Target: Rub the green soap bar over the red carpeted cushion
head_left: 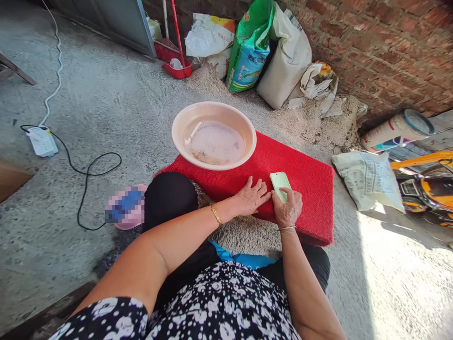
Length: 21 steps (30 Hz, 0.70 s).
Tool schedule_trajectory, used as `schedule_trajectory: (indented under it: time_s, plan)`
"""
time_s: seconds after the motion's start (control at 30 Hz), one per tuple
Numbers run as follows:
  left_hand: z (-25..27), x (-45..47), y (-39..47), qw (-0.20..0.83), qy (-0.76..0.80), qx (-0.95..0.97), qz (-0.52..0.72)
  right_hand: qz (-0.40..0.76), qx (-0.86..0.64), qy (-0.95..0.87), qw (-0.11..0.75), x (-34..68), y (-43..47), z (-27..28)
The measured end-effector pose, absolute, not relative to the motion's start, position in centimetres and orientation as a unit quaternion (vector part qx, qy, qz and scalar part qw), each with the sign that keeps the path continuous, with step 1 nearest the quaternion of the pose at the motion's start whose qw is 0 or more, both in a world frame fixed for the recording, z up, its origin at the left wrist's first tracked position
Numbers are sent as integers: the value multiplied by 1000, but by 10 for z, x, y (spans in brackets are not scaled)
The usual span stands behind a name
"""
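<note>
Right hand (289, 207) holds a pale-green case (280, 182); left hand (249, 197) lies loosely spread over red cloth (309, 191).

There's a green-and-blue printed plastic sack (247, 59) standing right next to a stuffed off-white woven sack (286, 59), near a rough red-brick wall (392, 42), with a red plastic dustpan (180, 72) off to the left. A white rectangular power strip (42, 142) just sits on the grey concrete floor (134, 94) with a thin black cable (86, 174) looping off it, and there's some orange-and-black machine (432, 191) far right.
</note>
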<state>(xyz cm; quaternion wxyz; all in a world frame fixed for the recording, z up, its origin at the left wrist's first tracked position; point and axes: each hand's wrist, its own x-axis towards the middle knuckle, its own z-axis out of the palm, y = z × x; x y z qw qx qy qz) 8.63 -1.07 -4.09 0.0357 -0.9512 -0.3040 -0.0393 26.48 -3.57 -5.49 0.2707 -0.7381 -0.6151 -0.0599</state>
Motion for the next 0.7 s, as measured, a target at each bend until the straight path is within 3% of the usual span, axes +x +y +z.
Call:
schedule_trajectory:
  time_s: [0.7]
  plan:
    - [-36, 83, -11, 26, -303, -952, -36, -62, -740, -613, 269, 262, -37, -50]
